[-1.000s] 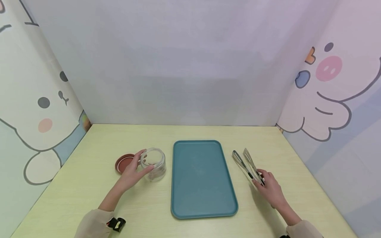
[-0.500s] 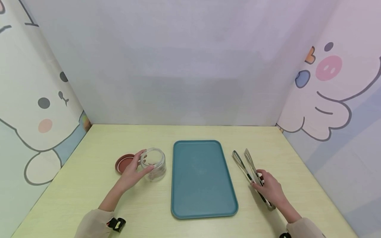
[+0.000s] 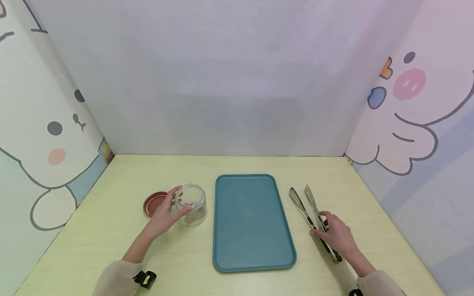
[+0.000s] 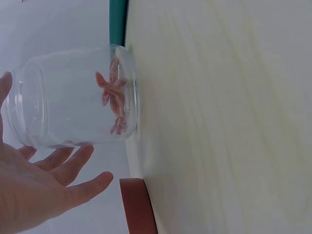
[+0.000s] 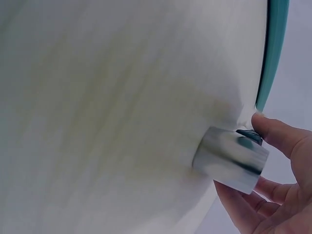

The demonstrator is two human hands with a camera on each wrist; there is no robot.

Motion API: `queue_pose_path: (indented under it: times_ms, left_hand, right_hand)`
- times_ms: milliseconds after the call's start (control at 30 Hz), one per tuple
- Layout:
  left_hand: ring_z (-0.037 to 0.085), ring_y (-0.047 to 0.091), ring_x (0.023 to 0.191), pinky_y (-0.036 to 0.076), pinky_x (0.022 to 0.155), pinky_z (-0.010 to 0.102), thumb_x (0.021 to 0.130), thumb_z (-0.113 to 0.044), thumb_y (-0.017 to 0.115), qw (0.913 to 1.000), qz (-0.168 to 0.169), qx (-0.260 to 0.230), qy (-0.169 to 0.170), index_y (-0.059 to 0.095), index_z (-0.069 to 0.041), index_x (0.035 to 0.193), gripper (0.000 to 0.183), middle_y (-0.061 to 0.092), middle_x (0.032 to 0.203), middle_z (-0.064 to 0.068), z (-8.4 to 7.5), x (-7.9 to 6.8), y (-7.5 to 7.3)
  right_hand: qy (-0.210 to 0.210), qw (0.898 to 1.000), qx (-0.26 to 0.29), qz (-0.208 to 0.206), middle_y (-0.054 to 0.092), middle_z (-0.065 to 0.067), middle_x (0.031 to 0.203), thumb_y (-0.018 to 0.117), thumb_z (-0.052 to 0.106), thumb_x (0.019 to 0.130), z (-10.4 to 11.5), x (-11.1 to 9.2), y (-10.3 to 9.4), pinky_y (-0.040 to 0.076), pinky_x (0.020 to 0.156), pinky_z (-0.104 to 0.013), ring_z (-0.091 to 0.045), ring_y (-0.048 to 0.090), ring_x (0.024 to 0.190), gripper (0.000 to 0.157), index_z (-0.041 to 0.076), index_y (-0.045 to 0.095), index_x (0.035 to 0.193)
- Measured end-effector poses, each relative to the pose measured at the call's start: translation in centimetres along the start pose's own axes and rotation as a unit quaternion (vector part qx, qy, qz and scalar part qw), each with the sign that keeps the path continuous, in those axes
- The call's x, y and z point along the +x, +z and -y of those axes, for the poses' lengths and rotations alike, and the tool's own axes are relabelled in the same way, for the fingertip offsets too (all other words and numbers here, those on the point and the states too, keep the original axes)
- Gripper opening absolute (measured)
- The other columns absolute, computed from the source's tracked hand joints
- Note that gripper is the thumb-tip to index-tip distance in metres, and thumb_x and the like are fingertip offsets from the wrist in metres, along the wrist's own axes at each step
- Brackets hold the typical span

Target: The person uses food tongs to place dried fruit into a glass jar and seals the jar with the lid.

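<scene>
My left hand (image 3: 163,218) holds a clear round jar (image 3: 196,213) without a lid, thumb and fingers around its upper part. In the left wrist view the jar stands on the table, and a few small reddish-brown pieces (image 4: 114,92) lie at its bottom. Over on the right, my right hand (image 3: 338,236) grips metal tongs (image 3: 315,207) with dark strips along the handles. Their two slotted ends point away from me and stand apart. The right wrist view shows the bent metal end (image 5: 229,158) of the tongs close over the table, between thumb and fingers.
Between the hands a blue-green rectangular tray (image 3: 252,222) lies on the pale wooden table (image 3: 185,263). Behind my left hand rests a reddish-brown round lid (image 3: 152,203). A plain pale backdrop (image 3: 229,123) rises at the table's far edge, with cartoon-printed walls at both sides.
My right hand has shifted its grip slightly on the tongs, and their bent near end now shows beyond the hand. The left hand and the jar have stayed put.
</scene>
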State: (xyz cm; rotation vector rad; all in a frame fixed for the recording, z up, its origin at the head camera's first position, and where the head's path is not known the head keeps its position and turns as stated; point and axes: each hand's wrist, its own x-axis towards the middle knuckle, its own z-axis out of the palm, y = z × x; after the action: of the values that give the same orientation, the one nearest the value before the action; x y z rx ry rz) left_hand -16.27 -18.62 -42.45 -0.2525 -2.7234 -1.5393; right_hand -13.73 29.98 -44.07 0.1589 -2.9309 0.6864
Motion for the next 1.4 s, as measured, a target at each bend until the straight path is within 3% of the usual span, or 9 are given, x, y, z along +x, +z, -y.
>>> queue_pose_path:
  times_ms: [333,700,1033,1400]
  left_hand:
    - [0.042,0.033,0.117,0.033,0.085,0.057,0.08,-0.041,0.062,1.0,0.0,-0.007,0.006,0.021,-0.017,0.138,0.075,0.032,0.135,0.016,0.1,0.0,0.0]
    - [0.042,0.033,0.117,0.033,0.085,0.058,0.08,-0.042,0.062,1.0,0.0,-0.005,0.002,0.021,-0.017,0.138,0.075,0.031,0.135,0.016,0.0,0.0,0.0]
    - [0.042,0.033,0.117,0.033,0.085,0.058,0.08,-0.041,0.062,1.0,-0.001,-0.005,0.005,0.02,-0.017,0.138,0.075,0.032,0.134,0.017,0.1,0.0,0.0]
    - [0.042,0.033,0.117,0.033,0.085,0.058,0.08,-0.041,0.062,1.0,0.001,-0.007,0.006,0.02,-0.017,0.138,0.075,0.031,0.135,0.016,0.1,0.0,0.0]
  right_hand:
    - [0.004,1.0,0.007,-0.02,0.055,-0.013,0.082,0.073,0.026,0.071,0.3,0.3,-1.0,0.043,0.052,-0.038,-0.021,0.057,0.064,0.057,-0.007,0.049,0.112]
    - [0.005,0.999,0.026,-0.037,0.057,-0.017,0.089,0.069,0.029,0.076,0.8,0.8,-1.9,0.044,0.056,-0.04,-0.025,0.058,0.071,0.054,-0.006,0.05,0.114]
    - [-0.037,0.995,0.052,-0.074,0.058,-0.018,0.09,0.069,0.026,0.076,2.6,1.2,-1.9,0.047,0.059,-0.043,-0.03,0.06,0.073,0.05,-0.005,0.053,0.112]
    - [-0.067,0.992,0.077,-0.071,0.057,-0.014,0.088,0.071,0.024,0.075,4.2,1.4,-0.8,0.048,0.06,-0.038,-0.025,0.059,0.073,0.045,-0.002,0.055,0.108]
